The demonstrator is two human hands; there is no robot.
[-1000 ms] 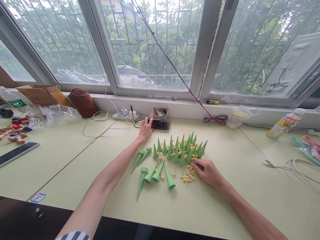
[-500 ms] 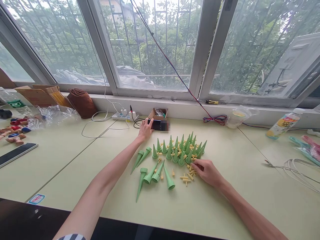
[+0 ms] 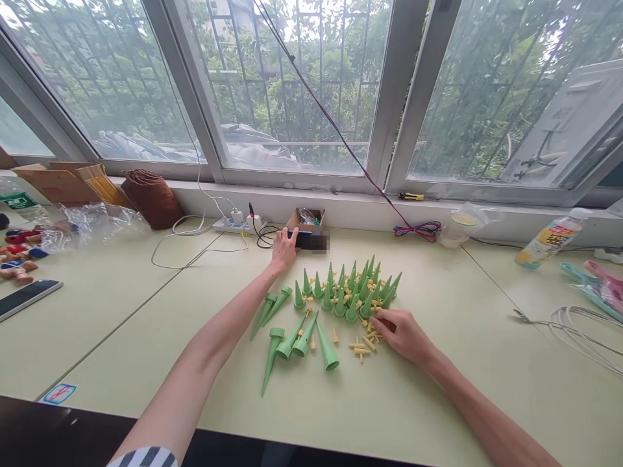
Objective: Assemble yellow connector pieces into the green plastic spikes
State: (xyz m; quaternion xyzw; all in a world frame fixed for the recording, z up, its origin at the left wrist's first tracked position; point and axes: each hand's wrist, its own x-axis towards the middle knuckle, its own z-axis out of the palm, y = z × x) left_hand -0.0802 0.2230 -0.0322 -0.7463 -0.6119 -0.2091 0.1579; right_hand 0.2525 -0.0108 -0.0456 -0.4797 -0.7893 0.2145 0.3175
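Note:
At the back of the table my left hand grips the left end of a dark phone, fingers over its top edge. The phone leans in front of a small cardboard box. My right hand rests by the front right of a cluster of upright green plastic spikes. Its thumb and fingertips are pinched together; what they hold, if anything, is hidden. Loose yellow T-shaped plastic pieces lie beside those fingertips. Several green spikes lie apart at the left, among them one green spike with a cap.
A power strip with plugs and cables sits along the wall. To the right stand a plastic cup in a bag, a spray bottle and a coiled cable. Another phone and wooden figures lie at the left.
The view has shifted slightly. Both hands stay in nearly the same places, the left on the phone and the right by the yellow pieces.

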